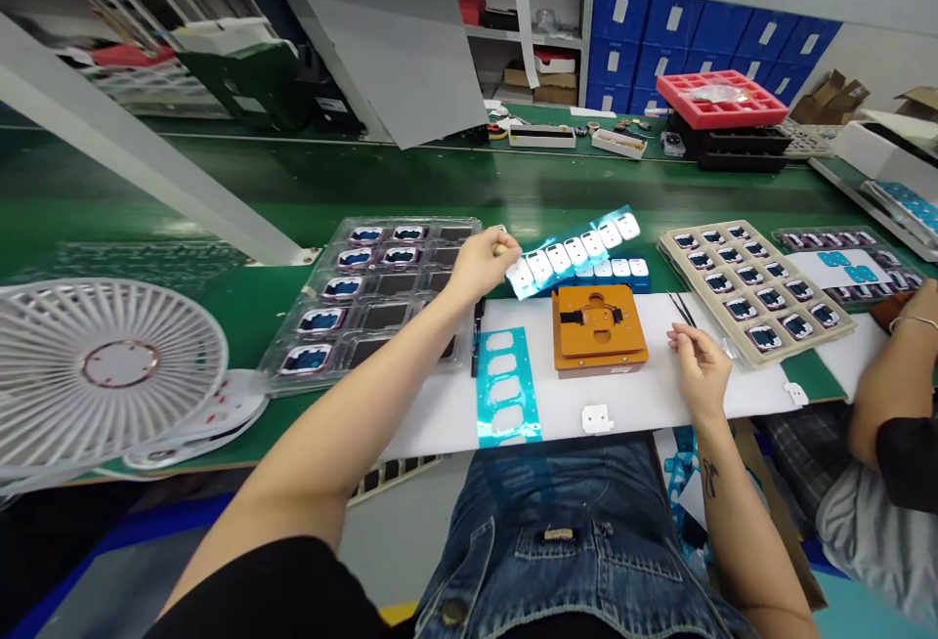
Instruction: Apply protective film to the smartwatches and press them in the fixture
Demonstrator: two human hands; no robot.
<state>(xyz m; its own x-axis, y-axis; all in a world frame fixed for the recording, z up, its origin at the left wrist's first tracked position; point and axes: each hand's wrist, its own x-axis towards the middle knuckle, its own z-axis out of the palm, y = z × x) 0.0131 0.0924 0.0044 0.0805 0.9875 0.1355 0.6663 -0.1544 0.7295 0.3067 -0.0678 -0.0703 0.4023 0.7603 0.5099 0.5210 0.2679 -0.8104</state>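
Observation:
My left hand (480,266) pinches the near end of a translucent blue film strip (575,253) carrying a row of white rounded pieces. The strip slants up to the right, above a blue holder (608,273) with similar white pieces. Below it, an orange fixture block (599,326) with a recessed top sits on the white work mat (440,419). To its right, my right hand (702,370) has curled fingers, with dark tweezers (683,309) projecting beyond them. A blue film sheet with cut-out openings (505,387) lies left of the block.
A clear tray (381,302) of framed parts is at left, behind a white fan (117,365). A beige tray (754,287) of parts stands at right. A white tab piece (597,419) lies near the front edge. Another person's arm (898,365) is at far right.

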